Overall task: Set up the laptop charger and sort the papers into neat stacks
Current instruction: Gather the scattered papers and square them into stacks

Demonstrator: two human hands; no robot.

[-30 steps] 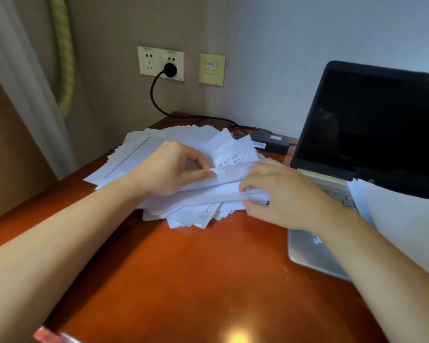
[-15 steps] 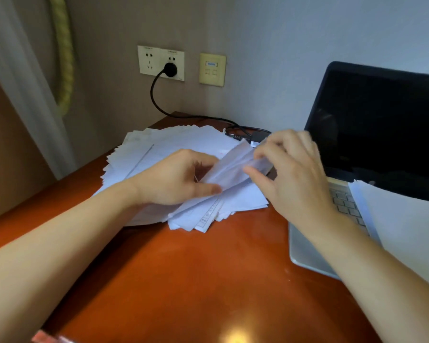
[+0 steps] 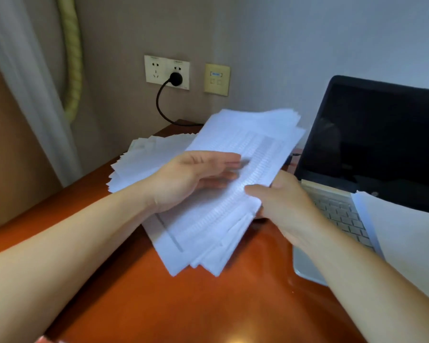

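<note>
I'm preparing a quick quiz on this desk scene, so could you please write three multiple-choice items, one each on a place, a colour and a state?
1. Which socket of the wall outlet holds the black plug?
A. left
B. right
C. neither

2. What colour is the desk top?
A. white
B. grey
C. reddish-brown

3. What is the right hand doing?
A. gripping the bundle of papers
B. lying flat and empty
C. closed in an empty fist

Answers:
1 B: the plug sits in the right-hand socket.
2 C: the bare wood shows glossy reddish-brown.
3 A: its thumb clamps the bundle's edge.
</note>
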